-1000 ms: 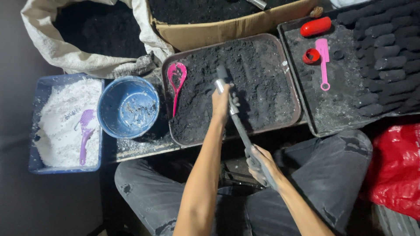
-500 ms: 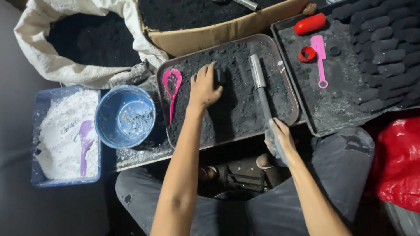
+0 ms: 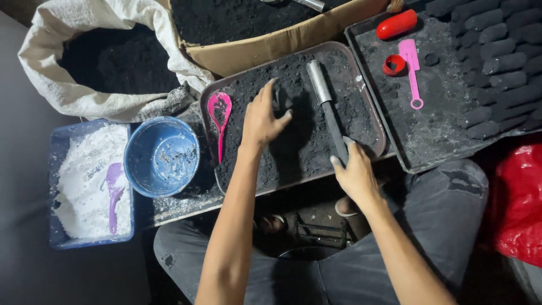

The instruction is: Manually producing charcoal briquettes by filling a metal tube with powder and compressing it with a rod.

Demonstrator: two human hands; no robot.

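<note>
Metal tube (image 3: pixel 330 113) in right hand (image 3: pixel 355 172) fingers; left hand (image 3: pixel 262 116) fingers spread on black powder (image 3: pixel 293 147).

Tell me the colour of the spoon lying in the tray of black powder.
Pink spoon, at the tray's left edge; head view.

The black powder (image 3: pixel 293 135) in the centre tray (image 3: pixel 379 121) looked matt, coarse and clumpy. The tube (image 3: pixel 319 82) lying on it showed dull brushed metal at its upper end and a dark matt lower part. The pink spoon (image 3: pixel 219 116) was glossy plastic. Left of centre, the blue bowl (image 3: pixel 161 155) was smooth plastic, dusted grey. At upper left, the sack (image 3: pixel 68 85) was coarse woven cloth. The white powder (image 3: pixel 84 181) at far left looked fine and chalky. The box (image 3: pixel 271 45) at top was plain matt cardboard.
</note>
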